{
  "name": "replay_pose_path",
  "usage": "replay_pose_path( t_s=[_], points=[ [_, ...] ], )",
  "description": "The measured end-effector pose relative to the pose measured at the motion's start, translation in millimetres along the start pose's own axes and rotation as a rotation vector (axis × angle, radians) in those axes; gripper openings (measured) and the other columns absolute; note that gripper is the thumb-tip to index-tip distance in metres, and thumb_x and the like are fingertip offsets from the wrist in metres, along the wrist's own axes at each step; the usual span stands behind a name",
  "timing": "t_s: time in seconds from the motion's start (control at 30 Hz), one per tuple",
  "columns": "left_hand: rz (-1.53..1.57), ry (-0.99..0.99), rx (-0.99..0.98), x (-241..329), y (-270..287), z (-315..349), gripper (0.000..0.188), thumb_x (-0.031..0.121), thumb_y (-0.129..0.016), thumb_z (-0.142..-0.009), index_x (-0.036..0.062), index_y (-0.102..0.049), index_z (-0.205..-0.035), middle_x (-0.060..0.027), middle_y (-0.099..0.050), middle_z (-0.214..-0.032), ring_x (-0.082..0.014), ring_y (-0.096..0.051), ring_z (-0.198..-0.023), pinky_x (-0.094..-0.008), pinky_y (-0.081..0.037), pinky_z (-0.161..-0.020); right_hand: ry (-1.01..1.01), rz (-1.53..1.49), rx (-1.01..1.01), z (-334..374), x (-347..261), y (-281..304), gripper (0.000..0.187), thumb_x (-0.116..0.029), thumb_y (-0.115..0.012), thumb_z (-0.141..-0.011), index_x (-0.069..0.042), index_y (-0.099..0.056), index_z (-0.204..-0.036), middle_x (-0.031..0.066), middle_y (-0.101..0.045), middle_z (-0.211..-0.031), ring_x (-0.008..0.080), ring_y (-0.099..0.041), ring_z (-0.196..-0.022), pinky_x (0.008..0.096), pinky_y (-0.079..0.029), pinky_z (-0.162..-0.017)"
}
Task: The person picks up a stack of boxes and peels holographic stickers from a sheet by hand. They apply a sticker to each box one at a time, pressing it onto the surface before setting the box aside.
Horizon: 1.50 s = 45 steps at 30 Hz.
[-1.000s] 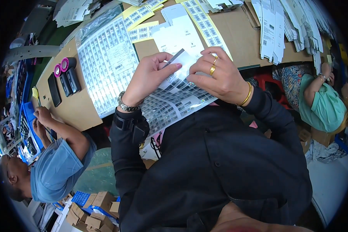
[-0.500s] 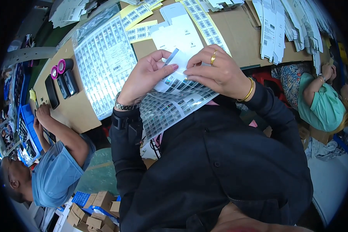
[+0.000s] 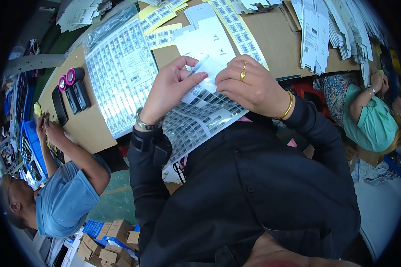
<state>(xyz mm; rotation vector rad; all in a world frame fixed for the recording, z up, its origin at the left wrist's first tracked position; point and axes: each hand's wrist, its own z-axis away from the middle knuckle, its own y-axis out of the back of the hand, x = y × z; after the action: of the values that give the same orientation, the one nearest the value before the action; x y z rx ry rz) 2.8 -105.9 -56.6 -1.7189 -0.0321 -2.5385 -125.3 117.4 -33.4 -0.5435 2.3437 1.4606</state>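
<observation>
My left hand (image 3: 173,86) pinches the upper edge of a clear, curved sheet of small dark stickers (image 3: 189,131), thumb on top. The lower part of that sheet hangs over the table edge against my dark jacket. My right hand (image 3: 254,84) has its thumb and fingers pressed together at the sheet's upper right. Whether a single sticker sits between those fingertips is hidden. Just beyond both hands lies a flat white folding carton (image 3: 209,38) on the cardboard-covered table. A second sticker sheet (image 3: 116,84) in clear plastic lies left of my left hand.
Yellow-backed barcode label strips (image 3: 239,31) surround the carton. Flattened white cartons (image 3: 314,38) are piled at the right. Pink-rimmed tape rolls (image 3: 68,79) and dark devices (image 3: 78,97) lie at the left. One person (image 3: 64,200) works at left, another (image 3: 370,118) at right.
My right hand has turned slightly, its fingers curling closer together, and my left wrist has shifted a little. The left co-worker's hands have moved nearer each other.
</observation>
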Motion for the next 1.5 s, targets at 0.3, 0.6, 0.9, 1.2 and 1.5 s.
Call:
replay_pose_path(
  t_s=[0.3, 0.6, 0.9, 1.2, 1.5],
  points=[
    [-0.799, -0.445, 0.358, -15, -18, 6, 0.021, 0.03, -0.076, -0.096, 0.0108, -0.081, -0.101, -0.0042, -0.072, -0.082, -0.0213, -0.068, -0.062, -0.0333, -0.048, -0.053, -0.366, -0.329, 0.263, -10, 49, 2, 0.006, -0.009, -0.076, -0.093, -0.005, -0.074, -0.098, 0.0069, -0.072, -0.113, 0.0242, -0.066, -0.103, 0.0369, -0.05, -0.098],
    [-0.969, -0.591, 0.488, -31, -35, -2, 0.014, 0.023, -0.079, -0.091, 0.0115, -0.08, -0.099, 0.0022, -0.073, -0.113, -0.0213, -0.071, -0.065, -0.0342, -0.054, -0.057, -0.458, -0.154, 0.107, -29, 87, -38, 0.008, -0.017, -0.08, -0.091, -0.012, -0.079, -0.097, 0.0003, -0.068, -0.127, 0.0236, -0.049, -0.129, 0.0373, -0.042, -0.11],
    [-0.933, -0.578, 0.494, -39, -33, -4, 0.016, 0.02, -0.08, -0.089, 0.0127, -0.079, -0.103, 0.003, -0.072, -0.117, -0.0198, -0.07, -0.065, -0.0322, -0.055, -0.058, -0.532, -0.174, -0.017, -33, 102, -49, 0.011, -0.028, -0.082, -0.087, -0.018, -0.083, -0.091, -0.0048, -0.066, -0.127, 0.0248, -0.043, -0.133, 0.0445, -0.03, -0.112],
    [-0.913, -0.578, 0.496, -42, -32, -6, 0.016, 0.02, -0.081, -0.088, 0.0142, -0.079, -0.103, 0.0029, -0.072, -0.117, -0.0195, -0.071, -0.066, -0.0317, -0.056, -0.059, -0.556, -0.165, -0.046, -33, 106, -50, 0.012, -0.032, -0.083, -0.085, -0.02, -0.084, -0.09, -0.0087, -0.066, -0.125, 0.0246, -0.041, -0.134, 0.0471, -0.028, -0.109],
    [-0.911, -0.573, 0.494, -39, -32, -6, 0.016, 0.019, -0.081, -0.087, 0.0143, -0.079, -0.103, 0.0031, -0.072, -0.117, -0.0194, -0.071, -0.067, -0.0316, -0.056, -0.06, -0.574, -0.116, -0.064, -35, 102, -48, 0.012, -0.032, -0.083, -0.085, -0.021, -0.084, -0.088, -0.0087, -0.065, -0.125, 0.025, -0.041, -0.134, 0.0467, -0.027, -0.11]
  ],
)
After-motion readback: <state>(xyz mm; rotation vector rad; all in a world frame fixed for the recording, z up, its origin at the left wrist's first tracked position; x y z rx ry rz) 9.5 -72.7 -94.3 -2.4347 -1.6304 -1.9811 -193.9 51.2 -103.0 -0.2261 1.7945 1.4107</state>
